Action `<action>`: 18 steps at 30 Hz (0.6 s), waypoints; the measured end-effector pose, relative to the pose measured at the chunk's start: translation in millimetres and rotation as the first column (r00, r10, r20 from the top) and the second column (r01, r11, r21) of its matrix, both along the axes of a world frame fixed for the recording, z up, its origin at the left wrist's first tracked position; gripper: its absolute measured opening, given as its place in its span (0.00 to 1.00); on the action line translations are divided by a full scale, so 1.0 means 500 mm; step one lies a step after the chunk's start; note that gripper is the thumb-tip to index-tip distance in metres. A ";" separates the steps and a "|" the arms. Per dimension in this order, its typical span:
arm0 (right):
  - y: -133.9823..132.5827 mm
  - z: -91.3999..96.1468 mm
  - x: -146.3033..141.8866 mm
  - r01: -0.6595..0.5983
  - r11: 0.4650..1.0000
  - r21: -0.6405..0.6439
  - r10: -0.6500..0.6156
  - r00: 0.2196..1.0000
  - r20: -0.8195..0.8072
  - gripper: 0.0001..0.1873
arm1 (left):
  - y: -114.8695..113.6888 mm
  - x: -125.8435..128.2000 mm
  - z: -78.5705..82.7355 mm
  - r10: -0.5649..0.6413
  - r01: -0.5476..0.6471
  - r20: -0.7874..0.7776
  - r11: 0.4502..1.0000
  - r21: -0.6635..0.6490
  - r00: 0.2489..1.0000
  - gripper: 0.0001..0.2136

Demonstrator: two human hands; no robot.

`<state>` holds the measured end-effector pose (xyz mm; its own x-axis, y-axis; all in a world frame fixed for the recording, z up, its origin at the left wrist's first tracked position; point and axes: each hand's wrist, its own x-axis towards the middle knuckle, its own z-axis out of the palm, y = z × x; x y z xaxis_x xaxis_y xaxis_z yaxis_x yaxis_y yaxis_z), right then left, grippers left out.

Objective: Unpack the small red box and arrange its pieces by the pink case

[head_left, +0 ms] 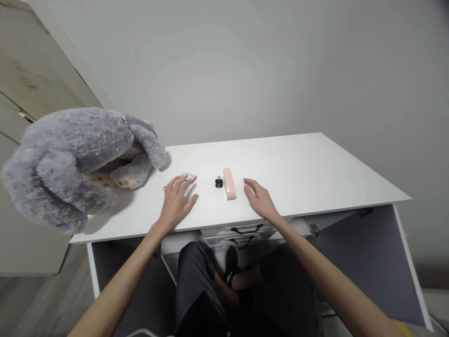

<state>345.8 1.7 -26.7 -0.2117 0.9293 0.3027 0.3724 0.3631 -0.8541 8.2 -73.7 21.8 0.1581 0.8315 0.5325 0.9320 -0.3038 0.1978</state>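
A pink stapler (229,184) lies lengthwise near the middle of the white tabletop. Just left of it sits a small black staple remover (219,183) with a metal tip. My left hand (174,204) is open, its fingers spread over a flat red-and-white box (191,177) that they partly hide. Whether those fingers press on the box, I cannot tell. To the right of the stapler, my right hand (260,200) rests at the table with fingers stretched out and nothing in it, apart from the stapler.
A large grey plush toy (87,140) slumps over the table's left end. Beneath the white tabletop (298,164) are drawers with black handles (247,229) and open cabinet doors on both sides. A grey wall (228,70) stands behind.
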 end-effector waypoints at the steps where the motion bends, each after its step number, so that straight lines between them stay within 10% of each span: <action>1: 0.001 0.000 0.000 0.001 1.000 0.004 -0.001 1.000 0.002 0.26 | 0.009 0.027 0.002 -0.065 0.064 -0.016 0.998 -0.024 0.998 0.24; 8: 0.003 0.004 -0.003 0.009 1.000 0.028 -0.009 1.000 0.014 0.25 | 0.070 0.149 0.013 -0.239 0.220 -0.081 0.956 -0.193 0.968 0.27; 18: 0.000 0.010 -0.005 0.012 1.000 0.001 -0.012 1.000 0.002 0.24 | 0.107 0.112 0.005 0.043 -0.062 -0.136 0.989 -0.138 0.990 0.27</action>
